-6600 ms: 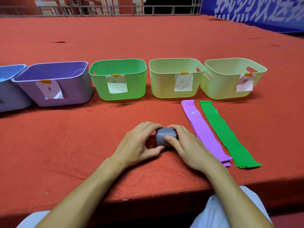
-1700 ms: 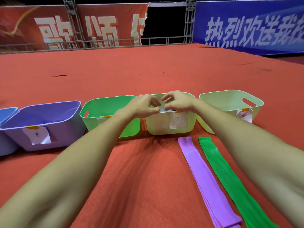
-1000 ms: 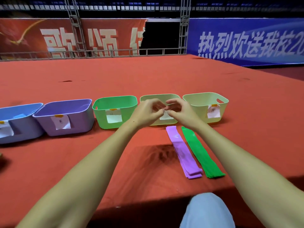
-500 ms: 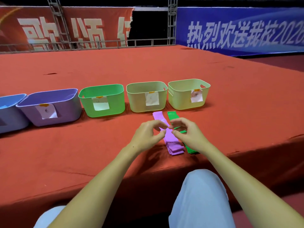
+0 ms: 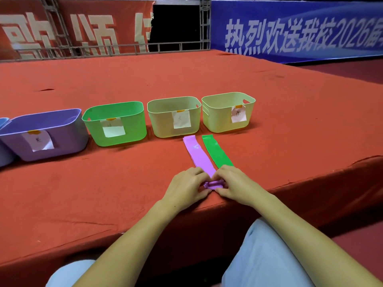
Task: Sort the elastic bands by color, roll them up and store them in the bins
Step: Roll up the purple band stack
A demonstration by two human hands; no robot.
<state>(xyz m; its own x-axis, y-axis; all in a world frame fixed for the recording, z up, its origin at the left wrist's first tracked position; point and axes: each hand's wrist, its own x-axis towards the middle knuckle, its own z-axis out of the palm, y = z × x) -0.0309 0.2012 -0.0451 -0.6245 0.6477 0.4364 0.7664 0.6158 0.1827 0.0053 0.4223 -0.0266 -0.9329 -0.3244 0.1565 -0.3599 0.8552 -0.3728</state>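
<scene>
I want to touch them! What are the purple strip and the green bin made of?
The purple elastic band looks like thin, stretchy rubber or latex: it shines a little and curls up under both hands. The green bin looks like smooth moulded plastic: stiff walls, rounded corners, a slight sheen.

You have 5 bins in a row: 1 blue bin (image 5: 3,141) cut off at the frame's edge, 1 purple bin (image 5: 44,134), 1 green bin (image 5: 115,123) and 2 pale yellow-green bins (image 5: 174,116) (image 5: 228,111). 4 bins show 1 paper label each. 2 stacks of bands lie nearby: 1 purple stack (image 5: 199,155), 1 green stack (image 5: 216,151).
</scene>
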